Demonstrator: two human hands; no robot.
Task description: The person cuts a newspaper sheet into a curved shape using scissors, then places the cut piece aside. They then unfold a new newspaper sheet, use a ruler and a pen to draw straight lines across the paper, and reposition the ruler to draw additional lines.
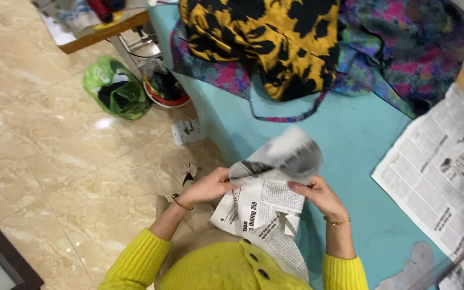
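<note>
Grip of both hands, left hand and right hand, clenches a folded newspaper sheet.

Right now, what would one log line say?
left hand: grips newspaper piece | right hand: grips same piece | teal table | patterned fabrics behind

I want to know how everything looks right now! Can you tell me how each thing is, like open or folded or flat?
Left hand: pinching the newspaper piece.
Right hand: gripping the same piece.
Newspaper piece: crumpled, folded over on top.
Newspaper sheet: spread flat on the blue table.
Yellow-black cloth: bunched up.
Green bag: open, on the floor.
</note>
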